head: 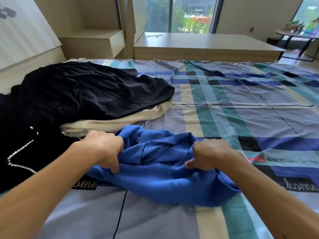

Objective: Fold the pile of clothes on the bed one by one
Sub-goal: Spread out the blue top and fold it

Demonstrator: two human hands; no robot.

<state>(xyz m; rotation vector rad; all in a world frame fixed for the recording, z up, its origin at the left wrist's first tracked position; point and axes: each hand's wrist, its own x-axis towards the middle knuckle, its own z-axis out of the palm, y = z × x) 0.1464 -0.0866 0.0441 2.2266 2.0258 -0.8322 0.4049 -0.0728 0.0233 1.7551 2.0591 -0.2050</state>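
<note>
A crumpled bright blue garment (165, 171) lies on the checked bed sheet (241, 109) right in front of me. My left hand (105, 149) grips its left side with closed fingers. My right hand (208, 156) pinches its right side the same way. To the left sits the pile: a black garment (89, 90) on top of a cream one (120, 121), and a black piece with a beaded trim (22, 152) at the near left.
A headboard (25, 54) stands at the left behind the pile. Beyond the bed are a bedside shelf unit (103, 42), a low wooden bench (203, 45) under the window and a small table (296, 34) at the far right.
</note>
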